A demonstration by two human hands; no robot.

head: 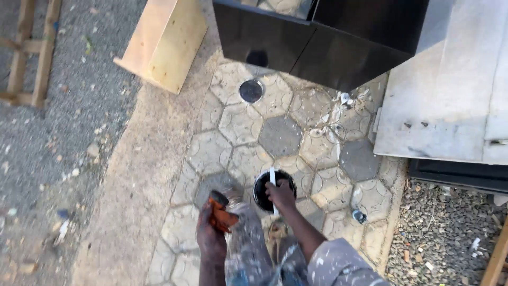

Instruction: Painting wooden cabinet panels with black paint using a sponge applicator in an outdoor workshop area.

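Right hand (280, 194) clenched on white stir stick (272, 177) in open black paint can (273, 189), which sits on hexagonal pavers (241, 124). Left hand (210, 233) grips orange-handled tool (222, 214). Can likely heavy, sloshy, slippery; hold its wall.
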